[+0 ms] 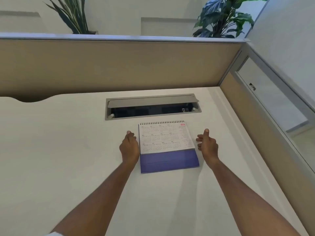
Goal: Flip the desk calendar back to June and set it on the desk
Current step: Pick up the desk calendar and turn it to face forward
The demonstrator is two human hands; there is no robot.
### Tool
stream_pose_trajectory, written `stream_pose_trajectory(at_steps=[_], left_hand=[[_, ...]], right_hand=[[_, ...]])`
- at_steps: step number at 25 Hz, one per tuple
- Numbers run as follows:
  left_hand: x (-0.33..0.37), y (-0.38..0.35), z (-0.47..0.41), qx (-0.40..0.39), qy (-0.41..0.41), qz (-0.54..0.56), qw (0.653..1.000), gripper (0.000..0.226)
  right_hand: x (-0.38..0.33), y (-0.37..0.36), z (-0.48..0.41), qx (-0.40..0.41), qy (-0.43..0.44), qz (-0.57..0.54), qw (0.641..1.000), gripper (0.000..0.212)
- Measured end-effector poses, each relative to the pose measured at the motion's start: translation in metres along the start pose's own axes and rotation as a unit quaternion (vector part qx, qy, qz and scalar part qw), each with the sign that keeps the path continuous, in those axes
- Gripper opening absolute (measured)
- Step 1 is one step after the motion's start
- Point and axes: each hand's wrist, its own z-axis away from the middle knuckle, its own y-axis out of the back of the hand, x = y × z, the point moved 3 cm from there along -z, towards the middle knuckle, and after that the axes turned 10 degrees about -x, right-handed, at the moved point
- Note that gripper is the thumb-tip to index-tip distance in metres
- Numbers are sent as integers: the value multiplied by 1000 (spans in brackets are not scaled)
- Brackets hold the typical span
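The desk calendar point(167, 145) lies flat on the white desk point(68, 150), spiral binding at its far edge. Its top page is a white year overview marked 2026, and a blue-purple cardboard base sticks out at the near end. My left hand point(129, 147) hovers just beside the calendar's left edge, fingers curled inward, thumb up, holding nothing. On the opposite side, a small gap from the page edge, my right hand point(207, 145) has its fingers apart and its thumb raised. Neither hand grips the calendar.
A grey cable tray point(153, 106) with its lid raised is set into the desk just behind the calendar. Beige partition panels point(119, 65) close off the back and right side. Two potted plants point(225, 17) stand beyond the back partition.
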Motion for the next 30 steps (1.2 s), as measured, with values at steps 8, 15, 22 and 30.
stream_pose_trajectory(at_steps=[8, 15, 22, 30], left_hand=[[-3, -4, -10, -47, 97, -43, 993, 40], [-6, -4, -10, -49, 139, -5, 989, 28], [-7, 8, 0, -55, 127, 60, 989, 12], [7, 47, 9, -39, 103, 129, 986, 11]], right_hand=[[0, -12, -2, -1, -46, 26, 999, 69], [2, -20, 0, 19, -81, -6, 996, 49], [1, -15, 16, 30, -85, -65, 994, 31], [-27, -33, 41, 23, -48, -127, 990, 31]])
